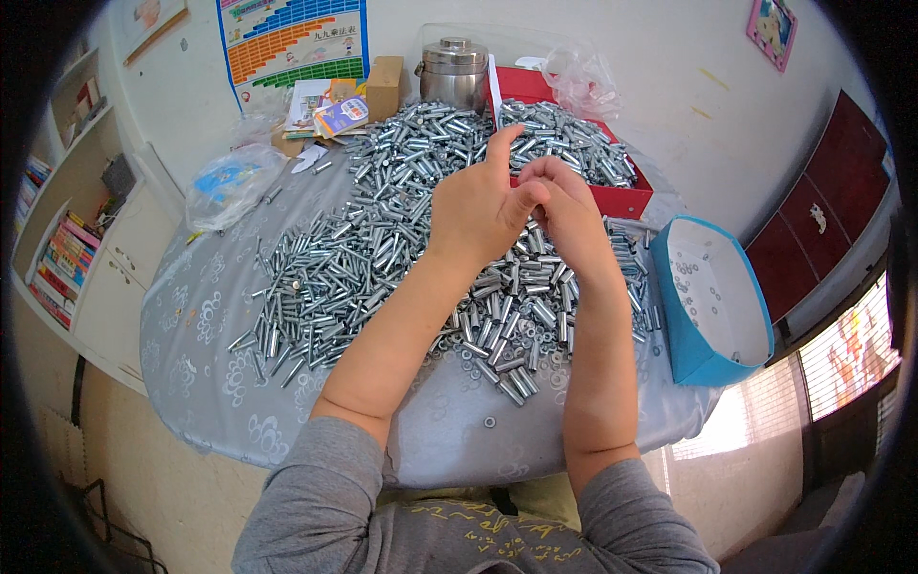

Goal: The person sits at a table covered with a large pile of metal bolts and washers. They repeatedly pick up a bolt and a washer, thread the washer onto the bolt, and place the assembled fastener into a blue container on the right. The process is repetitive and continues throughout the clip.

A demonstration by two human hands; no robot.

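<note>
Both hands are raised over a big heap of silvery metal pins and tubes (325,277) on the table. My left hand (470,212) has its index finger stretched up and away, while its thumb reaches across to the other hand. Against that thumb, the curled fingers of my right hand (572,215) come together in a pinch. Anything between them is hidden or too small to make out. Below the hands lie thicker metal sleeves (516,383), with small washers (490,422) scattered around them.
A red box (626,202) filled with similar metal parts stands behind my right hand. To the right is a blue fabric bin (703,359) with washers inside. A steel canister (454,75), a cardboard box (386,86), booklets (340,117) and a plastic bag (234,187) line the far side.
</note>
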